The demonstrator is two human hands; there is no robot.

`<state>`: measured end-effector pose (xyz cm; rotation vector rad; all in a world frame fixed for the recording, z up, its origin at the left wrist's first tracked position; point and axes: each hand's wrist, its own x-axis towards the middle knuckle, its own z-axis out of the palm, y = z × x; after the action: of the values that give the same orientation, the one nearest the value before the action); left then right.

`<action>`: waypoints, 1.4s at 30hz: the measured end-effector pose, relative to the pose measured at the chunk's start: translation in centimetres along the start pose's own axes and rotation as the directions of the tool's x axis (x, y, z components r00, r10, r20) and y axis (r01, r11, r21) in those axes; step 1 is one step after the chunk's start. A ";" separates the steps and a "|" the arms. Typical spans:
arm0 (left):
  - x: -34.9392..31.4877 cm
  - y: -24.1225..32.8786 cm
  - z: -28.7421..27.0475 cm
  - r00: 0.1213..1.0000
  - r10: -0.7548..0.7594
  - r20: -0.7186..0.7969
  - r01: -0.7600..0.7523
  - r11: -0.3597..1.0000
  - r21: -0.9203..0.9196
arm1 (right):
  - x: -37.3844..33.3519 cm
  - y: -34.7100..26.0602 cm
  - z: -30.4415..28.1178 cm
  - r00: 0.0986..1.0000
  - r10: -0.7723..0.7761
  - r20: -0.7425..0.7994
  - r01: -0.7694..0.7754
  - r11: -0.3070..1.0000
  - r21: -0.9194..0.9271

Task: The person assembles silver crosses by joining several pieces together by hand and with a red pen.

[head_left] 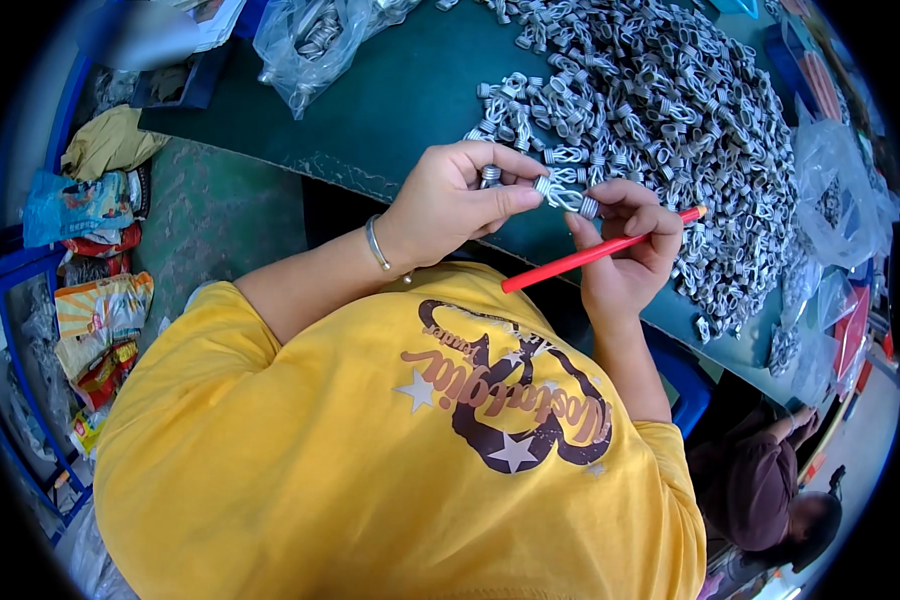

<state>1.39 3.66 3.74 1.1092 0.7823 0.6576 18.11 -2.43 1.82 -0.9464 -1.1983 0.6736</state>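
Clock read from mid-view. At twelve, in the left hand: narrow thumb-and-finger pinch on one end of a grey metal piece, wire loops at its middle, ridged coil at each end. At half past two, in the right hand: fingertips closed on the other end of that piece, plus a slim red rod through the same grip, straight, smooth, paler at the upper tip, slanting down to the body side. Another ridged coil visible just beside the left fingers; cannot tell whether gripped or loose. On the left wrist, toward ten, a smooth, rounded metal bangle. Between twelve and three, a broad heap of similar looped pieces, dull grey, tangled, thinning to scatter near the hands. Beneath, a dark green table, smooth top, scuffed edge. At eleven, a crinkled clear bag with more metal inside. Between two and three, a second bag, filmy, slack. At nine, glossy packets, creased, bright-printed, on blue racking. Toward six, a soft yellow shirt with dark print. At four, a co-worker in dark cloth.
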 end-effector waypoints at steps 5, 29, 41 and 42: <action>0.1 -0.7 -0.1 0.981 -0.147 0.123 0.178 0.939 -0.296 | 0.1 -0.6 0.9 1.000 -0.028 -0.014 0.029 0.997 0.072; -0.4 -0.6 -1.2 0.971 -0.204 0.121 0.235 0.904 -0.358 | 4.7 0.2 0.1 0.826 0.162 0.540 0.375 0.557 -0.741; -0.5 0.0 -0.1 0.993 -0.100 0.063 0.112 0.970 -0.217 | 2.4 -1.0 -1.6 0.905 0.257 0.340 -0.322 0.934 0.152; -0.4 0.1 -0.3 0.989 -0.104 0.103 0.122 0.975 -0.185 | 2.3 -0.9 -1.7 0.905 0.258 0.339 -0.323 0.935 0.149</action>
<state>0.94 3.48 3.82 0.9063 0.6826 0.5687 20.25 -1.34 3.55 -0.8745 -1.2466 1.2030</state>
